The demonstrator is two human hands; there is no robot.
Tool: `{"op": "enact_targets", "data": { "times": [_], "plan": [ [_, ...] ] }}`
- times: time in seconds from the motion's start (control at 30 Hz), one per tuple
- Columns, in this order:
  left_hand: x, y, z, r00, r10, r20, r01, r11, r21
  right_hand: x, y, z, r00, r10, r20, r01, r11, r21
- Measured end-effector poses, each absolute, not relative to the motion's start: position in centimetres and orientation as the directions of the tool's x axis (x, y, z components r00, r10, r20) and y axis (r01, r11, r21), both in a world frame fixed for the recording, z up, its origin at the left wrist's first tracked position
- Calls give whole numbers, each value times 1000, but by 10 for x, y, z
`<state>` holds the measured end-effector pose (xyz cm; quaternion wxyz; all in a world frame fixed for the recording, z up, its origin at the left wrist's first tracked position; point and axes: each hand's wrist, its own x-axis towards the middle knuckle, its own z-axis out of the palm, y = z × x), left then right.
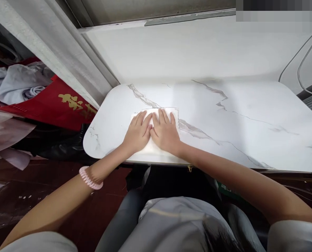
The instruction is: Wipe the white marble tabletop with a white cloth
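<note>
OK, both hands are down on a white sheet [152, 148] near the front edge of the bench [256, 140]. Cloth or paper, can't tell which. Sheet lies flat, left of the middle of the bench top as seen, its far right corner showing past the right hand [167, 134] and a strip showing below the palms.

Left hand [136, 134]: palm down on the sheet, fingers nearly straight, slightly spread, pointing away from the body. Nothing gripped. Right hand: same pose, fingers extended and a bit apart, pressed to the sheet, no grip. Hands sit side by side, thumbs meeting or almost meeting in the middle; overlap hides the exact contact.

Bench top is white with grey-brown marble veins, rounded corners. One vein runs toward the sheet's far edge, another comes out on its right. Small gold clasp [190, 168] on the front edge, just below the right forearm. Pink coil band [90, 178] around the left forearm near the wrist.

Behind the bench: white wall [192, 52]. Thin cable [300, 70] hanging at far right. Left of the bench: red bag [53, 105] with gold characters, pale grey fabric [19, 82] on top of it, pink fabric [6, 131] just below. Dark red floor [103, 206] under all that.
</note>
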<state>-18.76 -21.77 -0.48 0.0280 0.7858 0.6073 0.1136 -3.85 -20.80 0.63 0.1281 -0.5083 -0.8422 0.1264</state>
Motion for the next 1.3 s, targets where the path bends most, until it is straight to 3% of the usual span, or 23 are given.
{"op": "enact_targets", "data": {
  "times": [0.27, 0.47, 0.87, 1.1, 1.3],
  "plan": [
    [-239, -261, -11, 214, 956, 199, 939, -257, 228, -76, -241, 11, -539, 840, 66, 739, 509, -441],
    [-265, -207, -15, 221, 950, 221, 939, -269, 215, -101, -189, 4, -567, 797, 210, 715, 603, -354],
    [-297, -7, -13, 201, 960, 197, 907, -258, 332, -147, -40, -2, -265, 904, 336, 847, 384, -367],
    [-330, 34, -14, 267, 943, 199, 902, -317, 293, -181, -4, -7, -237, 895, 379, 861, 374, -345],
    [-360, 19, -14, 212, 964, 161, 923, -252, 292, -204, -13, -6, -299, 884, 360, 846, 420, -327]
  ]
}}
